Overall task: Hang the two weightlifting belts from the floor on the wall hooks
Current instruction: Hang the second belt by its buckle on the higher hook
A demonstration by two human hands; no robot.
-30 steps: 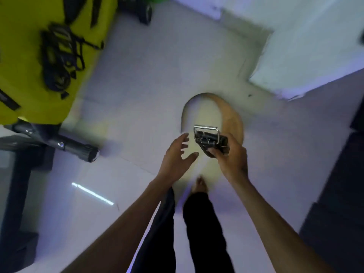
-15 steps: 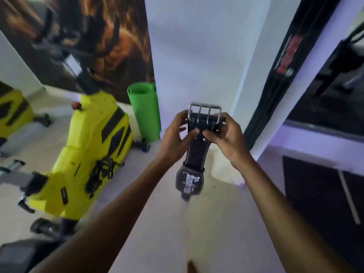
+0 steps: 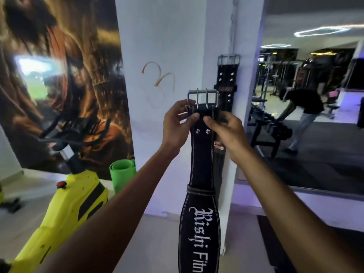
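In the head view, both hands hold one black weightlifting belt (image 3: 201,160) up in front of a white pillar (image 3: 161,46). The left hand (image 3: 177,125) grips the belt's left edge just under the steel buckle (image 3: 202,98), with its fingers (image 3: 194,117) closed on the leather. The right hand (image 3: 226,129) grips the right edge at the same height, its thumb pressed on the front of the strap. The buckle has two prongs and stands upright at the top. The belt hangs straight down between the forearms; its wide lower part carries white gothic lettering, and the bottom end leaves the picture.

Just behind it, a second black belt (image 3: 227,75) already hangs flat on the pillar, its own buckle at the top. I cannot see the hook that carries it.

To the left there is a yellow exercise bike (image 3: 65,205) and a rolled green mat (image 3: 122,174) standing on the floor before a large wall poster (image 3: 59,75). To the right, a mirror (image 3: 315,105) shows gym equipment and a person bending forward.
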